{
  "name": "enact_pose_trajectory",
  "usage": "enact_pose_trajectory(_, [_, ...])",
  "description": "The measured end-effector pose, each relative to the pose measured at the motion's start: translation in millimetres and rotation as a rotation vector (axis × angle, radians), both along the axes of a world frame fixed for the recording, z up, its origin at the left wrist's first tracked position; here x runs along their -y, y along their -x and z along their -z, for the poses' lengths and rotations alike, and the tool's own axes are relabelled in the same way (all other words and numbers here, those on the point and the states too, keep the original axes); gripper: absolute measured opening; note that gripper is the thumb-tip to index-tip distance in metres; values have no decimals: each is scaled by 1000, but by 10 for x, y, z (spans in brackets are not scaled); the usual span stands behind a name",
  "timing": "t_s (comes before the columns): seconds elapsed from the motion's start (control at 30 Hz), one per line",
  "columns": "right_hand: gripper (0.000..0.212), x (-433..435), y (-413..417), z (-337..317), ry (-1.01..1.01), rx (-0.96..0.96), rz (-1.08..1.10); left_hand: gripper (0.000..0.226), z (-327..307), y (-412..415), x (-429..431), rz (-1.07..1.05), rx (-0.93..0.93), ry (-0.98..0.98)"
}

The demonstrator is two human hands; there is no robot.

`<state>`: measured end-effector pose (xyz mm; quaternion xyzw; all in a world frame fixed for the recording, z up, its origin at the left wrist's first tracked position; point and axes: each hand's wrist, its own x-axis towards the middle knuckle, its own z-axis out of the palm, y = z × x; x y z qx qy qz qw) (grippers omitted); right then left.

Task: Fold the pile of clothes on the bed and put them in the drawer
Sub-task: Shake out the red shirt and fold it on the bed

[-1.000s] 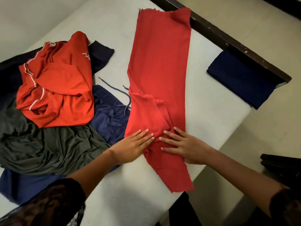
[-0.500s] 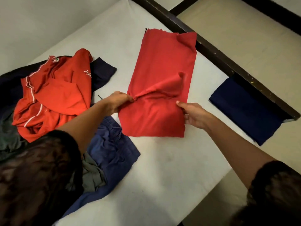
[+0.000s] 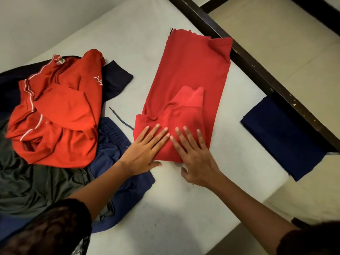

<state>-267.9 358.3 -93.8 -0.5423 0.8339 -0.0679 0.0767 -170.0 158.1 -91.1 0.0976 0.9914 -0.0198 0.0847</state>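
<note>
Clothes lie heaped at the left of the frame on the bed point(image 3: 165, 208), and four pieces can be counted there. An orange-red jersey point(image 3: 60, 115) with white piping sits crumpled on top. A black garment point(image 3: 117, 76) pokes out behind it toward the upper left. A grey-green garment point(image 3: 36, 183) spreads beneath it at the lower left. Blue shorts point(image 3: 117, 144) lie under the jersey's right edge, with their drawstring point(image 3: 121, 120) trailing over the bare mattress toward the centre. A black lace sleeve point(image 3: 46, 230) fills the lower left corner and hides part of the shorts and the grey-green garment.

In the centre lies one red garment point(image 3: 191, 78), folded into a long strip running up the frame, with a cuffed sleeve doubled over its top layer. Its left edge is just beside the shorts. Both hands rest on its near end. The left hand point(image 3: 145, 151) and the right hand point(image 3: 195, 159) lie flat side by side, fingers straight and spread, pressing the cloth down and gripping nothing. Their inner fingertips nearly meet.

At the right, well apart from the red garment, one folded navy garment point(image 3: 283, 137) lies at the mattress edge against the dark bed rail point(image 3: 257, 70), which crosses the upper right diagonally. Pale floor point(image 3: 294, 34) shows beyond it.
</note>
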Motion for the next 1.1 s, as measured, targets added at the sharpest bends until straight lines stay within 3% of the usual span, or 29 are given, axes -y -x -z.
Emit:
enact_pose_trajectory(0.1, [91, 16, -47, 88, -102, -58, 42, 114, 6, 73, 27, -125, 73, 20])
enact_pose_trajectory(0.27, [93, 61, -18, -33, -252, 0, 98, 91, -83, 123, 65, -137, 249, 64])
enact_pose_trajectory(0.4, [90, 137, -28, -296, -284, 73, 141, 77, -275, 125, 80, -142, 278, 43])
enact_pose_trajectory(0.5, [77, 124, -140, -517, -330, 113, 78, 72, -425, 71, 86, -139, 388, 44])
enact_pose_trajectory(0.63, [76, 8, -377, -773, -409, 279, 97, 81, -726, -139, 7, -142, 519, -67])
enact_pose_trajectory(0.8, [71, -206, -720, -1119, -523, 629, 56, 80, -1087, -496, -172, -121, 795, -240])
enact_pose_trajectory(0.9, [67, -276, -770, -1388, -611, 897, 86, 60, -1268, -578, -227, -205, 952, -405])
enact_pose_trajectory(1.0, [60, -264, -651, -1598, -594, 1100, 155, 11, -1402, -463, -178, -262, 1027, -446])
enact_pose_trajectory(1.1, [34, -216, -381, -1564, -495, 1181, 281, 10, -1398, -225, -9, -381, 920, -496])
